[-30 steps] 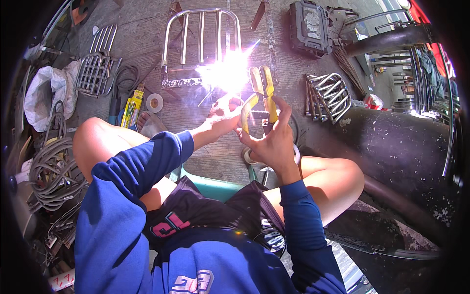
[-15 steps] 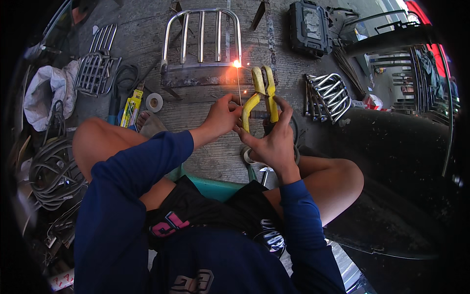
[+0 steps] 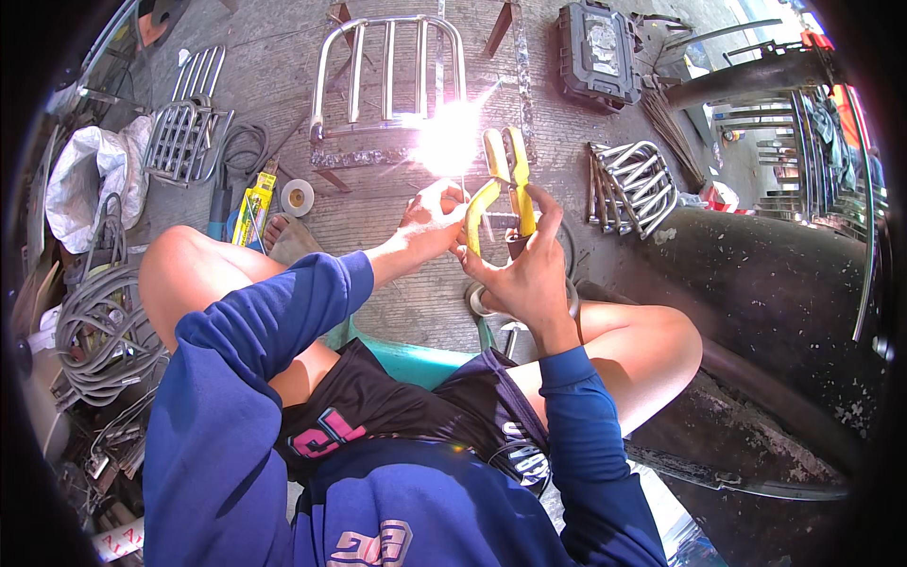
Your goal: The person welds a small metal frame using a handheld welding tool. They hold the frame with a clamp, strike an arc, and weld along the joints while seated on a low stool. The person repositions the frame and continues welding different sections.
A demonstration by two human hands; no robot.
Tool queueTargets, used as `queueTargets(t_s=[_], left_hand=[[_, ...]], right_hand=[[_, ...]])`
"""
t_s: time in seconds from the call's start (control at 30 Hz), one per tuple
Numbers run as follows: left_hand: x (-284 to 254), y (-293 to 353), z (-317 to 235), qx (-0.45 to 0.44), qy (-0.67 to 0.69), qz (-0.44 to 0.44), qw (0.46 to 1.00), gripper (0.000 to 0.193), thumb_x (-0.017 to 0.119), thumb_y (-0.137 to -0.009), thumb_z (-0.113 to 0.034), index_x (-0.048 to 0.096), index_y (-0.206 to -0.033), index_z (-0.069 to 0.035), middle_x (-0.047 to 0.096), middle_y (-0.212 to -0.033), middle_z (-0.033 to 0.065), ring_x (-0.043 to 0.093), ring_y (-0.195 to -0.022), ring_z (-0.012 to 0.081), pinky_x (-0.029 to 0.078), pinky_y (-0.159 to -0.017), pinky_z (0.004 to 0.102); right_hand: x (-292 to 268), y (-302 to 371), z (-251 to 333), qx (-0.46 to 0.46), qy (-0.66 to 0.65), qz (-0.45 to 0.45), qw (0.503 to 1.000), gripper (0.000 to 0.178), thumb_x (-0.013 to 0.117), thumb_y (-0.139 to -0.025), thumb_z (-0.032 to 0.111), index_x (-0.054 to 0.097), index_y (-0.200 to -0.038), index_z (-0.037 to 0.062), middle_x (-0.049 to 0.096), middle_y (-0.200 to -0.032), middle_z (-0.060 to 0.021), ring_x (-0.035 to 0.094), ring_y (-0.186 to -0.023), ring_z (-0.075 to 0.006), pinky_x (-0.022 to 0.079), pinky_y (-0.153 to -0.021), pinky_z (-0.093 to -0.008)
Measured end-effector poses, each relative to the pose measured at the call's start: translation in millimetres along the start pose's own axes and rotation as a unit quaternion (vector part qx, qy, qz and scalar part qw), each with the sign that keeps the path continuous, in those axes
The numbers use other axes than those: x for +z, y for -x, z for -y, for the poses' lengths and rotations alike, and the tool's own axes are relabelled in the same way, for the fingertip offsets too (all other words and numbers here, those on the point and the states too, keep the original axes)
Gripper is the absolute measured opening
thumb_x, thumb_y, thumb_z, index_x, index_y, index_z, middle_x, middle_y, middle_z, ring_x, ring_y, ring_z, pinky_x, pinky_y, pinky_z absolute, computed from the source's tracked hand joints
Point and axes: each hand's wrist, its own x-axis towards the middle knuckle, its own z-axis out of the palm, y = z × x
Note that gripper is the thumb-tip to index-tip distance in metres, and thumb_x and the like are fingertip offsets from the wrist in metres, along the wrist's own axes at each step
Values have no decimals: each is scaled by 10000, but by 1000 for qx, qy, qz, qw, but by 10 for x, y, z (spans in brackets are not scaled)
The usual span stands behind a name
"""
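Observation:
A blinding white welding arc [image 3: 450, 137] burns at the lower right corner of a shiny tubular metal rack [image 3: 388, 71], which lies on the steel work frame [image 3: 364, 157]. My left hand [image 3: 432, 219] is closed in a pinch on a thin welding rod [image 3: 464, 183], whose upper end is lost in the glare. My right hand [image 3: 529, 269] is wrapped round a yellow electrode holder [image 3: 485, 200], with its jaws pointing away from me. The two hands are close together. Whether the rod touches the holder is hidden by my fingers.
Finished-looking tubular racks lie at left [image 3: 189, 142] and right [image 3: 635, 187]. A dark tool case [image 3: 599, 55] stands far right. Left are a yellow rod packet [image 3: 253, 210], a tape roll [image 3: 298, 197], a white sack [image 3: 93, 194] and coiled cable [image 3: 109, 331]. A big dark cylinder [image 3: 746, 283] lies right.
The small orange glow with sparks at the rod's tip has flared into a large white arc that lights the whole scene. Both hands stay almost in place.

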Motion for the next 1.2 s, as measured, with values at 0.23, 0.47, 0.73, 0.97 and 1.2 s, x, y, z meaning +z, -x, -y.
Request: queueTargets(t_s=[0.23, 0.47, 0.73, 0.97, 1.2], left_hand=[[17, 1, 24, 21, 19, -4, 1000, 319, 699, -1033, -191, 595, -1290, -33, 773, -1059, 90, 773, -974, 181, 612, -811, 338], [-9, -44, -13, -18, 5, 6, 1000, 325, 681, -1041, -193, 596, -1301, -18, 787, -1071, 104, 772, -941, 174, 605, -775, 339], [-37, -74, 117, 29, 30, 33, 999, 297, 658, -1056, -151, 591, -1308, -10, 778, -1049, 103, 744, -929, 174, 594, -783, 336], [-17, -69, 86, 22, 2, 13, 1000, 271, 578, -1110, -147, 544, -1318, 23, 778, -960, 128, 720, -785, 145, 561, -623, 305], [3, -49, 71, 39, 23, -14, 999, 215, 589, -1066, -79, 578, -1251, 31, 777, -929, 143, 738, -737, 177, 605, -596, 336]], right_hand=[[19, -2, -29, -19, 23, -8, 1000, 1063, 959, -735, 297, 289, -1518, 38, 700, -990, -216, 744, -846, -358, 598, -767, -449], [3, -15, -3, -22, 37, -8, 999, 1049, 962, -739, 308, 306, -1499, 5, 693, -990, -208, 742, -843, -340, 601, -756, -439], [28, -15, 13, -23, 34, -6, 999, 1054, 960, -750, 298, 285, -1506, 11, 689, -988, -216, 746, -842, -338, 604, -748, -431], [-2, -29, 14, -37, 25, -27, 999, 1055, 973, -745, 283, 289, -1496, -2, 696, -1095, -231, 747, -871, -299, 612, -767, -399], [3, -6, 64, -19, 29, -11, 999, 1046, 960, -747, 294, 301, -1506, 6, 680, -1036, -244, 734, -848, -348, 598, -766, -440]])
